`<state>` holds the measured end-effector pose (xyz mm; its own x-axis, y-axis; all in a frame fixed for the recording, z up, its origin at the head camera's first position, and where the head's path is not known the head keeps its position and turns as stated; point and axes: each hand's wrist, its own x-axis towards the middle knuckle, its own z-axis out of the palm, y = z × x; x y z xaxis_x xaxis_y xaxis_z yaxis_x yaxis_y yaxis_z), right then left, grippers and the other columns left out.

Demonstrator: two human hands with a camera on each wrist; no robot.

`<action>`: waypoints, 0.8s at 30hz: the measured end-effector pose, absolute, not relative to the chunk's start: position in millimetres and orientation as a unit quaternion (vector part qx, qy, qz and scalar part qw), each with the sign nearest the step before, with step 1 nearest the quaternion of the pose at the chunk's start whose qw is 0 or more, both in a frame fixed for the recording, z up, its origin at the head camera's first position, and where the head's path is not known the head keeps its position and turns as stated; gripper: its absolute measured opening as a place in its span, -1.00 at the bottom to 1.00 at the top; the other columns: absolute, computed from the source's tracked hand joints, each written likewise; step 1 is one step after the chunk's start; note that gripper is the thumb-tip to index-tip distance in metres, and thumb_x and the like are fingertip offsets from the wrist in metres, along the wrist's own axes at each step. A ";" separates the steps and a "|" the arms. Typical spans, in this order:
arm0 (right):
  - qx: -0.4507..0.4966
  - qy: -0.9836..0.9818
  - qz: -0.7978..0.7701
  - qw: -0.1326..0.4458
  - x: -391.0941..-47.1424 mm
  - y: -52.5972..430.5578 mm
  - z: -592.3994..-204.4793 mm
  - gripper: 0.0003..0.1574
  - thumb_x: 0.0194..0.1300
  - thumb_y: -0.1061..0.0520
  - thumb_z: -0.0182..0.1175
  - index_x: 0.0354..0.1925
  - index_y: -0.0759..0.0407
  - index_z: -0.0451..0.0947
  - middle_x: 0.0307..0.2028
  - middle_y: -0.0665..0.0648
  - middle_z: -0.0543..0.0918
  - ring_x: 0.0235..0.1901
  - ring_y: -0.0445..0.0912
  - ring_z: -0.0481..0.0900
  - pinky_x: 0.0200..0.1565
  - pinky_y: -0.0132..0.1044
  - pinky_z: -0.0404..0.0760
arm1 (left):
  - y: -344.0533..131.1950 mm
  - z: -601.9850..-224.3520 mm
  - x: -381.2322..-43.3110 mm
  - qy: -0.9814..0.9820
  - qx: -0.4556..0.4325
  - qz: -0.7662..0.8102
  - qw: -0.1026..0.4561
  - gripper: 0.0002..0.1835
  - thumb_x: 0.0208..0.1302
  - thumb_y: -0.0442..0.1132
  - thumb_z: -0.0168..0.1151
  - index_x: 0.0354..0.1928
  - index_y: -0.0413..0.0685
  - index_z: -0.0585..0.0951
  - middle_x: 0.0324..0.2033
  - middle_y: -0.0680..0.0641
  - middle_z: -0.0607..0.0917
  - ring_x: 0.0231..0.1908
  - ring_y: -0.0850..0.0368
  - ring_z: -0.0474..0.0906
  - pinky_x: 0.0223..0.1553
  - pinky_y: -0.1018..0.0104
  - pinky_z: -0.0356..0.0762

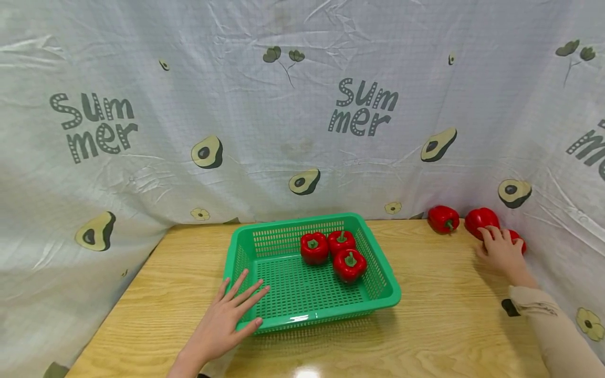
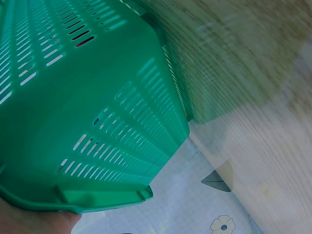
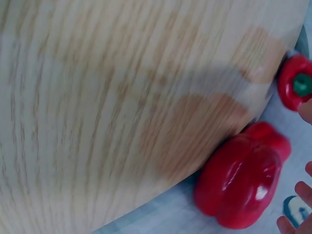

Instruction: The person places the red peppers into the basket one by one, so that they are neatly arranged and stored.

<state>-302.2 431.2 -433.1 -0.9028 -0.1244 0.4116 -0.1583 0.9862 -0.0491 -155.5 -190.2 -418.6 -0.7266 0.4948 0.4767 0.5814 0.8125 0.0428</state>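
Note:
A green plastic basket (image 1: 326, 311) with slotted walls stands on the table. Inside it, at the right, are three red bell peppers (image 1: 314, 248) with green stems. My left hand (image 1: 224, 320) lies over the basket's front left corner, fingers straight and spread; the left wrist view shows this hand (image 2: 39, 219) at the basket rim (image 2: 44, 204). At the far right, my right hand (image 1: 503, 256) reaches over two red bell peppers (image 1: 481, 219), its fingers loosely bent. In the right wrist view, its fingers (image 3: 303, 192) are beside a bell pepper (image 3: 239, 180), with a gap between.
A third loose bell pepper (image 1: 443, 218) lies against the curtain at the back of the wooden table (image 1: 425, 315). The white printed curtain (image 1: 264, 131) closes off the back and both sides. A small black object (image 1: 510, 307) shows beside the right sleeve.

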 end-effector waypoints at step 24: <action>0.057 -0.975 0.026 0.214 -291.8 466.1 -449.5 -0.06 -0.11 0.16 0.29 0.18 0.35 0.05 0.06 0.48 0.15 0.01 0.40 0.02 -0.28 0.40 0.09 | -190.1 -418.8 -155.3 -0.926 -0.285 -0.101 0.227 -0.32 0.09 0.04 0.18 0.29 0.36 0.20 0.25 0.15 0.32 0.36 -0.04 -0.01 0.36 0.13 -0.39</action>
